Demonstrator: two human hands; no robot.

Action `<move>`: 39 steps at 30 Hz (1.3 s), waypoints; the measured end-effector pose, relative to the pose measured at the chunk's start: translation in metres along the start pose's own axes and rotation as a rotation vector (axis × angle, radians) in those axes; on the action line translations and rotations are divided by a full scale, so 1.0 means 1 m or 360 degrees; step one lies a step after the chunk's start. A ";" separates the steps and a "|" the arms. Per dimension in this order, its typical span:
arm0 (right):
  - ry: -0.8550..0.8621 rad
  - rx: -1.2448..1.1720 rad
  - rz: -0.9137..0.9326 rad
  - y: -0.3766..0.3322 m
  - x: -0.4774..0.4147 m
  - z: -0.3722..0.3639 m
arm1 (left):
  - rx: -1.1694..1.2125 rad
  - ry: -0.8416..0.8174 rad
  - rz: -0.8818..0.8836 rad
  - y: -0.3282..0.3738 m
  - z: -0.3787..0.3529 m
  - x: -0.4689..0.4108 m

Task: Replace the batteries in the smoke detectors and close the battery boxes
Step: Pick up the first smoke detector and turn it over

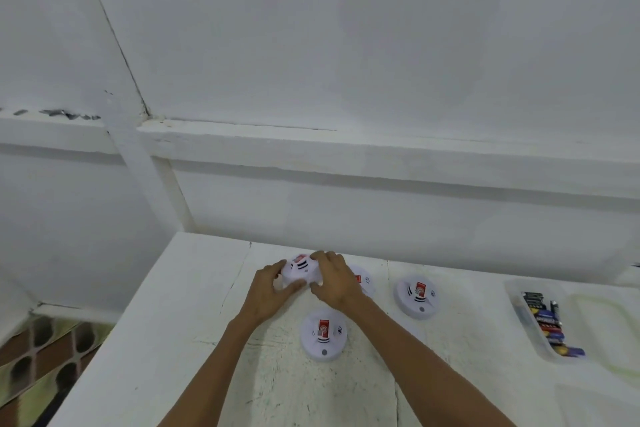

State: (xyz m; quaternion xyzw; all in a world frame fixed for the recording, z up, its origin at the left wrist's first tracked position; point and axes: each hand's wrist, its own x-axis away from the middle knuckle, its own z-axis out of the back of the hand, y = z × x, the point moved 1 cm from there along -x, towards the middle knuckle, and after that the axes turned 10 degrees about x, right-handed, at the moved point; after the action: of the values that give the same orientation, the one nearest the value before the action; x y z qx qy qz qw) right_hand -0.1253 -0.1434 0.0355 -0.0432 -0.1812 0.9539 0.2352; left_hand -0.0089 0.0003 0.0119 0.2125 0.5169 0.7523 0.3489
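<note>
Both my hands hold one round white smoke detector (300,271) with a red label, tilted at the far side of the white table (194,288). My left hand (273,291) grips its left edge, fingers curled round the rim. From the right, my right hand (334,279) curls over its top. A second detector (365,279) lies partly hidden behind my right hand. A third detector (417,295) sits to the right, and another detector (323,334) lies flat between my forearms.
A clear plastic tray (512,291) holding several batteries (543,322) stands at the table's right. Beside it lies a second clear container (609,322). White walls with a ledge rise behind the table. The table's left edge drops to a patterned floor (45,357).
</note>
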 end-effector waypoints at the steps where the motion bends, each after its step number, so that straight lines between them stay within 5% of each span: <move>1: 0.0095 -0.0066 -0.0004 0.003 0.001 0.005 | 0.0003 0.0018 0.0011 0.006 0.000 0.001; 7: 0.0334 -0.0349 -0.0051 0.025 0.016 0.040 | 0.0436 0.0034 0.0287 0.047 -0.023 0.001; 20: 0.0595 -0.1103 -0.0520 0.064 0.092 0.096 | 0.1042 0.0017 0.0363 0.109 -0.117 0.018; 33: 0.0660 -0.0953 -0.0912 0.077 0.178 0.068 | 0.2117 -0.0089 0.0827 0.142 -0.189 0.062; 39: 0.0693 -0.0805 -0.0979 0.083 0.221 0.053 | 0.2160 -0.0239 0.1048 0.131 -0.205 0.078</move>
State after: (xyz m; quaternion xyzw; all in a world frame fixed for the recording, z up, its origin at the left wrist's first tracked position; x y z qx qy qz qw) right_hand -0.3659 -0.1267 0.0550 -0.2430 -0.3593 0.7341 0.5224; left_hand -0.2408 -0.0998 0.0533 0.5745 0.7512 0.3181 -0.0668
